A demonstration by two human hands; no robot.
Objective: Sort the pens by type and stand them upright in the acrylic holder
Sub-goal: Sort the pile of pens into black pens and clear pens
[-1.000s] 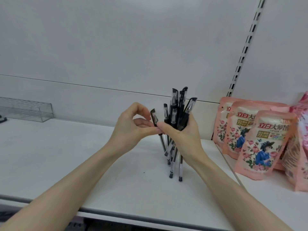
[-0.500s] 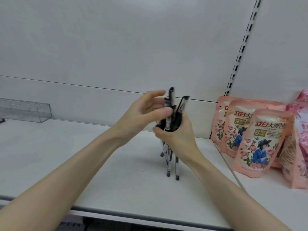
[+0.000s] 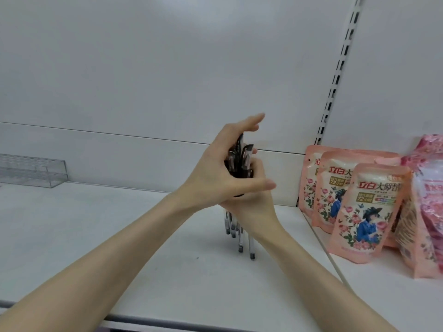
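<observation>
A bundle of several black-capped clear pens point(image 3: 239, 233) stands upright above the white shelf, caps up, tips near the shelf surface. My right hand point(image 3: 254, 207) is wrapped around the middle of the bundle. My left hand point(image 3: 220, 178) lies over the caps from the left, fingers spread and pressed against the bundle's top. The pens' middles are hidden behind both hands. The clear acrylic holder point(image 3: 33, 172) sits far off at the back left of the shelf, with nothing visible in it.
Pink pouches with a rose print point(image 3: 359, 207) stand in a row at the right, beside more pink bags point(image 3: 429, 212). A slotted upright rail point(image 3: 335, 75) runs up the back wall. The shelf's front edge point(image 3: 167, 321) runs along the bottom.
My left hand moved from pinching one pen at the bundle's left side to covering the caps. The spread caps have been gathered closer together.
</observation>
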